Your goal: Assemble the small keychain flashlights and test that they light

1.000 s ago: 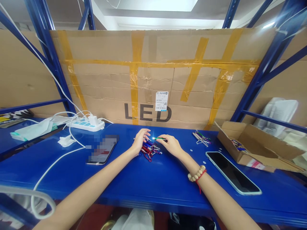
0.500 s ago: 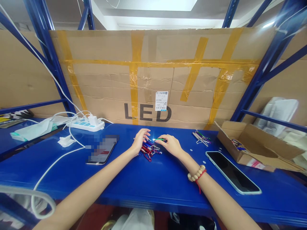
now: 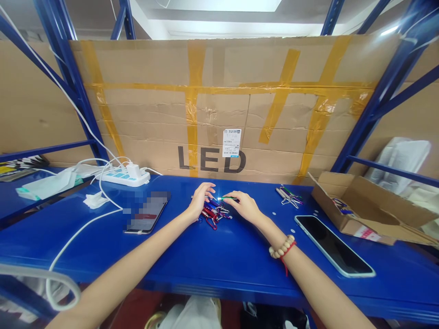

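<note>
My right hand [image 3: 246, 206] pinches a slim green mini flashlight [image 3: 228, 198] between thumb and fingers. Its tip points left, where a bright white light glows. Facing it, my left hand [image 3: 200, 201] is cupped with its fingers apart, just left of the light. A thin silvery end pokes out behind that hand; whether the hand touches it is hidden. Below and between the hands lies a pile of red, blue and purple mini flashlights [image 3: 211, 211] with carabiner clips. To the right, a few silver and green mini flashlights [image 3: 288, 197] lie in a separate small group.
An open cardboard box [image 3: 363, 208] stands at the right, with small items inside. In front of it lies a dark-screened phone [image 3: 334, 246]. Another phone [image 3: 147, 214] is at left, near a white power strip [image 3: 125, 177] and loose cables. A large cardboard panel [image 3: 154, 119] closes the back.
Both hands and the lit green flashlight keep nearly the same place. The whole view has shifted very slightly; nothing was taken hold of or let go.
</note>
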Action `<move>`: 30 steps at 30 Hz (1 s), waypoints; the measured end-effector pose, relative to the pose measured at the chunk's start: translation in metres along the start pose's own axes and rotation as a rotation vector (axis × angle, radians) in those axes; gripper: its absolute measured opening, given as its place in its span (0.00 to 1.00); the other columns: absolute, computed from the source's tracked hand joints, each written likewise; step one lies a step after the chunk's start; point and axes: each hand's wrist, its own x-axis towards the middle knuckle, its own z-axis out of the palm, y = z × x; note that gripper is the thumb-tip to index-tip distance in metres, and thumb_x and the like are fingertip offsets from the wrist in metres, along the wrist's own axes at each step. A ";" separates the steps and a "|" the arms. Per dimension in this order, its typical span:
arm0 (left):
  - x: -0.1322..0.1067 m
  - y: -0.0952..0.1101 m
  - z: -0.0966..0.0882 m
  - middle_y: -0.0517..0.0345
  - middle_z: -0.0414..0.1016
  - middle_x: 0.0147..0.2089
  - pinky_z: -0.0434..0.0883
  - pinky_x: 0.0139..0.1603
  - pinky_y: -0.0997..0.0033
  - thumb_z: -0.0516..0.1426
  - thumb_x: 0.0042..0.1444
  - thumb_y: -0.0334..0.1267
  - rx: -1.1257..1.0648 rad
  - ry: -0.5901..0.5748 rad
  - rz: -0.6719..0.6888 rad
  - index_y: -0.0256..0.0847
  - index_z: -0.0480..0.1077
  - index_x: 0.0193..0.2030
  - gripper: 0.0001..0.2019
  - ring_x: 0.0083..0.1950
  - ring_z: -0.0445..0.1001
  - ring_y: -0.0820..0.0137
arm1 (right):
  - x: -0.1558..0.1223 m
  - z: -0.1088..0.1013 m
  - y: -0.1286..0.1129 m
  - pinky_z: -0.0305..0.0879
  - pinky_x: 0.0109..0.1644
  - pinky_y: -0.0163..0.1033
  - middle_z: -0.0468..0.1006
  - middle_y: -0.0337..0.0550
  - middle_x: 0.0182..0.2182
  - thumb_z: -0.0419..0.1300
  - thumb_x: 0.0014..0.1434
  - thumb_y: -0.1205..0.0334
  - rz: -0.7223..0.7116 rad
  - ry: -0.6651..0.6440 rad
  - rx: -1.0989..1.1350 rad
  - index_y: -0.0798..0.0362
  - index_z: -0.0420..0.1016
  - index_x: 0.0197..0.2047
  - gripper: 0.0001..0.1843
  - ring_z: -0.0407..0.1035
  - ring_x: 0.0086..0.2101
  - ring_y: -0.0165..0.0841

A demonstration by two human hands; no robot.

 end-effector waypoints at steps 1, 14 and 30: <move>0.000 0.000 0.000 0.58 0.69 0.30 0.59 0.25 0.78 0.51 0.49 0.42 0.000 -0.002 0.000 0.38 0.70 0.33 0.11 0.27 0.66 0.76 | 0.000 0.000 0.000 0.60 0.46 0.36 0.78 0.36 0.42 0.52 0.60 0.52 -0.010 -0.004 0.009 0.45 0.76 0.40 0.14 0.69 0.43 0.33; 0.001 -0.001 -0.002 0.57 0.69 0.31 0.60 0.26 0.78 0.51 0.49 0.42 0.021 -0.016 -0.002 0.38 0.70 0.34 0.12 0.28 0.66 0.75 | 0.000 -0.003 -0.002 0.60 0.44 0.36 0.78 0.38 0.40 0.52 0.60 0.50 0.002 -0.005 -0.055 0.46 0.76 0.39 0.14 0.69 0.42 0.34; -0.001 0.000 0.000 0.58 0.69 0.30 0.60 0.25 0.77 0.51 0.49 0.42 0.024 -0.003 -0.004 0.38 0.69 0.34 0.12 0.27 0.66 0.75 | -0.002 -0.003 -0.005 0.57 0.36 0.34 0.78 0.36 0.34 0.58 0.54 0.46 -0.047 -0.015 -0.072 0.46 0.78 0.34 0.14 0.68 0.35 0.31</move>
